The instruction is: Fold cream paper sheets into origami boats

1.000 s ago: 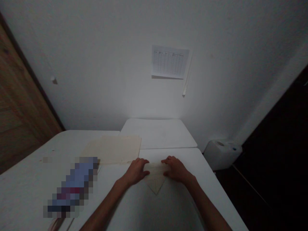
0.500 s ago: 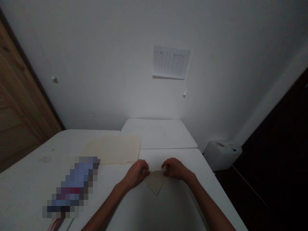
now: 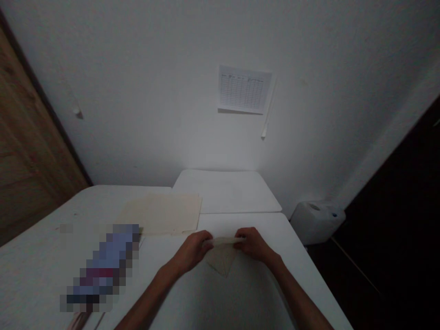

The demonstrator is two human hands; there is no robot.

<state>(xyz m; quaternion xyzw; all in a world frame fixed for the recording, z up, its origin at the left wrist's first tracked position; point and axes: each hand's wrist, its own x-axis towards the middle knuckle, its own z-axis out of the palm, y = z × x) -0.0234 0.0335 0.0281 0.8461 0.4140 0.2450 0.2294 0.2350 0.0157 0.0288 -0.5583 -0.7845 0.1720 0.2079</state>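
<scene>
A small piece of folded beige paper point(image 3: 222, 259) is held low over the white table, its lower part tapering to a point towards me. Along its far side runs a paler, raised strip. My left hand point(image 3: 195, 247) pinches the left end of this strip between thumb and fingers. At the opposite end my right hand point(image 3: 252, 244) is closed on the paper, fingers curled over the top. The fingertips partly hide both upper corners.
Flat beige sheets point(image 3: 168, 213) lie on the table to the left. Nearer me is a blurred-out bluish object point(image 3: 110, 261). A printed chart point(image 3: 244, 89) hangs on the wall. A white plastic canister point(image 3: 316, 224) stands right of the table point(image 3: 237, 190).
The far edge of the paper has risen into a pale strip between my hands. My right hand has shifted slightly right and curled around its end; the left has barely moved.
</scene>
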